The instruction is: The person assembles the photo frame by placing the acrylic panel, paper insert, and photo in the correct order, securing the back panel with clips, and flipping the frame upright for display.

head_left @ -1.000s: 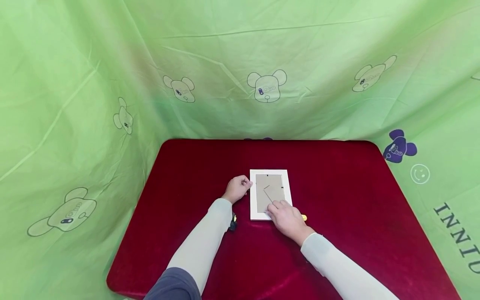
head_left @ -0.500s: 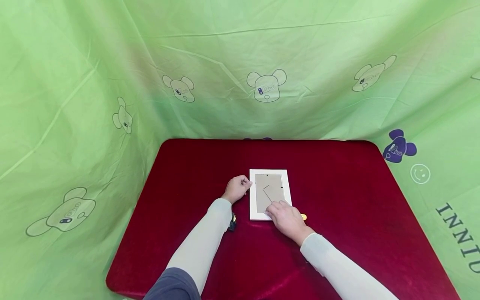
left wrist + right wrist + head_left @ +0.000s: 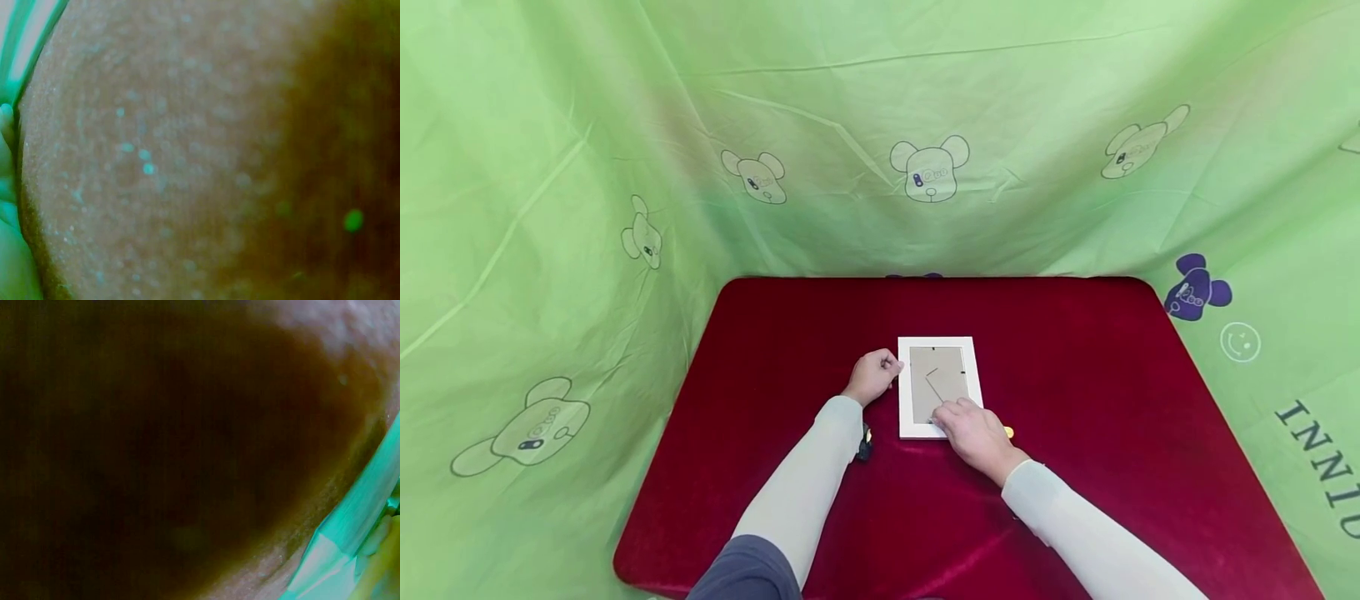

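Observation:
A white picture frame [image 3: 905, 400] lies face down on the red table, its grey-brown backing board [image 3: 928, 396] showing. Small dark tabs sit at the opening's edge, and a bent line marks the board's middle. My left hand [image 3: 872, 377] has curled fingers, thumb and fingertips at the frame's left edge. Over the frame's lower right corner, my right hand [image 3: 976, 433] grips a tool whose yellow end [image 3: 1009, 432] pokes out beyond the hand; its exact kind is hidden. In the right wrist view a yellow strip [image 3: 380, 569] shows at the corner. Both wrist views are mostly dark and blurred.
The red cloth-covered table [image 3: 790, 333] has rounded corners. A green curtain [image 3: 850, 233] with bear prints stands behind it and at the sides. A small black and yellow thing [image 3: 864, 443] lies beside the left forearm, partly covered.
Both hands and the picture frame stay nearly where they were. The head view has shifted slightly; the right fingers show only a tiny movement at the frame's lower edge.

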The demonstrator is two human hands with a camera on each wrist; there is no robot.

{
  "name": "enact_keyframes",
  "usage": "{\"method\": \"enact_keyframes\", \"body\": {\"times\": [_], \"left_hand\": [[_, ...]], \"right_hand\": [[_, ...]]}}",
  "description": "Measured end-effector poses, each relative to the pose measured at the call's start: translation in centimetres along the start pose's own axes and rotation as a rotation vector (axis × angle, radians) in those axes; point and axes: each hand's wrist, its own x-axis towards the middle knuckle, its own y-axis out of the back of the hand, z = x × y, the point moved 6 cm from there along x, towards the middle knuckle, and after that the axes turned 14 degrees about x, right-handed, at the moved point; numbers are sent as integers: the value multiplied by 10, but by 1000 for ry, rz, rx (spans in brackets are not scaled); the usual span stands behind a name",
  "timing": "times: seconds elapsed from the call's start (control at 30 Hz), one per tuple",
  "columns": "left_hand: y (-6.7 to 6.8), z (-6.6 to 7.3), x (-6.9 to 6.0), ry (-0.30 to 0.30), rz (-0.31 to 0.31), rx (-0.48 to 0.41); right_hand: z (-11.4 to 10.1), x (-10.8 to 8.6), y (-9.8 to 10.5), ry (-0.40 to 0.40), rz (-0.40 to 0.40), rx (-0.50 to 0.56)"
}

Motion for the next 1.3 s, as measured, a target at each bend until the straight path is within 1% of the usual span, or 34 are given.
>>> {"method": "enact_keyframes", "body": {"times": [0.17,0.33,0.53,0.77,1.03,1.3], "left_hand": [[0,-1,-1,13,-6,-8],[1,1,-2,22,-1,-12],[1,2,-3,26,-4,-8],[1,2,-2,4,2,-32],[0,1,-2,19,-5,-25],[1,1,-3,20,-8,-26]], "right_hand": [[-2,-1,0,20,-21,8],[-2,-1,-2,4,-44,-21],[-3,-1,-3,3,-41,-25],[-5,2,-2,13,-45,-36],[-6,5,-1,20,-60,-47],[-6,9,-1,-34,-111,-43]]}}
